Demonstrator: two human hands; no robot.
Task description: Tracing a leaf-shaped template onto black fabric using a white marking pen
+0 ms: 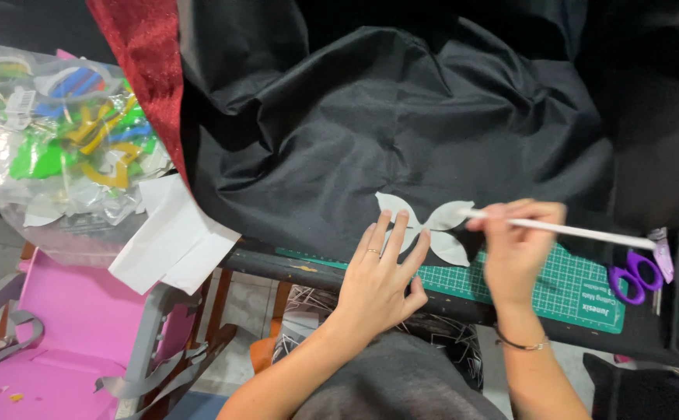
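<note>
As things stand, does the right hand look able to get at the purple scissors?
Probably yes. The purple scissors lie in the open at the right end of the green cutting mat, just past the right hand, with nothing between them. But that hand is holding a white pencil, which it would have to put down.

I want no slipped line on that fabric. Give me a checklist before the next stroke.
1. Left hand flat on the white paper template: ok.
2. Right hand grips the white pencil: ok.
3. Pencil tip at the template's edge: ok.
4. Black fabric smooth under the template: not ok, folds show nearby.
5. Purple scissors away from both hands: ok.
6. Line already drawn: cannot tell.
</note>
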